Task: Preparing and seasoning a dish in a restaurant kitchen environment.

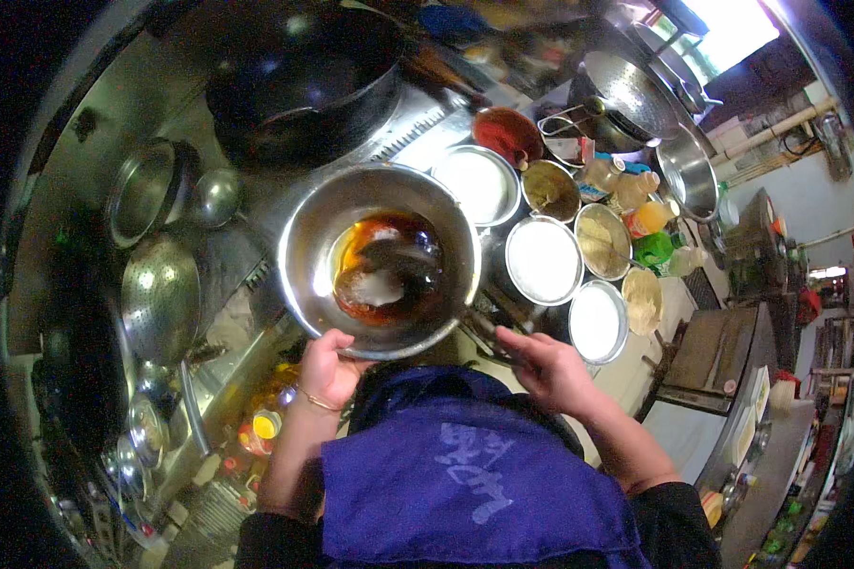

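My left hand grips the near rim of a wide stainless steel bowl, thumb over the edge. Inside lies a pool of dark brown liquid, amber at its border. A pale whitish mass sits in the liquid, beside a dark blurred shape I cannot make out. Right of the bowl, my right hand is closed around the handle of a metal utensil. That handle points toward the bowl's rim; motion blur hides the utensil's head, so its kind is unclear.
Round metal tubs of white contents stand right of the bowl, near a pot of red contents and several plastic bottles. A large dark wok is beyond. Leftward lie a perforated strainer and a ladle.
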The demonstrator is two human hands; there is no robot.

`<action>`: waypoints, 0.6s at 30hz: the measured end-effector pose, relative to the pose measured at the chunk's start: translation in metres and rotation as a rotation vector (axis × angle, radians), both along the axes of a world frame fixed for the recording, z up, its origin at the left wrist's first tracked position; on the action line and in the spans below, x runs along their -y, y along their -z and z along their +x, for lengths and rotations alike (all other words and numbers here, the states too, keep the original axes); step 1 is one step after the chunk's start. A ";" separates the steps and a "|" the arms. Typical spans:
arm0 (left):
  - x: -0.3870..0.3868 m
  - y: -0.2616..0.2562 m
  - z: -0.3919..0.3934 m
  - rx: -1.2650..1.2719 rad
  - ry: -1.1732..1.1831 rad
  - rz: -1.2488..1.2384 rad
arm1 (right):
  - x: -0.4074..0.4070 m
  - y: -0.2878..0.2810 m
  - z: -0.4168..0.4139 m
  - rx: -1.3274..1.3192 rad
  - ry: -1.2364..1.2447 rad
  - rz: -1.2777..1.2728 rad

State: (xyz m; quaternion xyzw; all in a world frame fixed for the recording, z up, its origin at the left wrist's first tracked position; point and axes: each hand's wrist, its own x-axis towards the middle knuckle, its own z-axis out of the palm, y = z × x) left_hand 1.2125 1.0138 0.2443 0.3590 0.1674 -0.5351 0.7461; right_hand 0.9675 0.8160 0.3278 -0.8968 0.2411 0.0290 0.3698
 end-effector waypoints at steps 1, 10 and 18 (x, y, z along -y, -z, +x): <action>-0.001 -0.003 -0.004 0.001 0.035 0.026 | 0.003 0.001 -0.001 0.024 0.063 0.031; -0.013 0.003 -0.016 -0.010 0.017 -0.013 | -0.006 -0.010 0.020 0.064 -0.154 0.067; -0.008 -0.024 -0.018 0.135 0.021 0.074 | 0.001 0.000 -0.027 0.035 0.142 0.215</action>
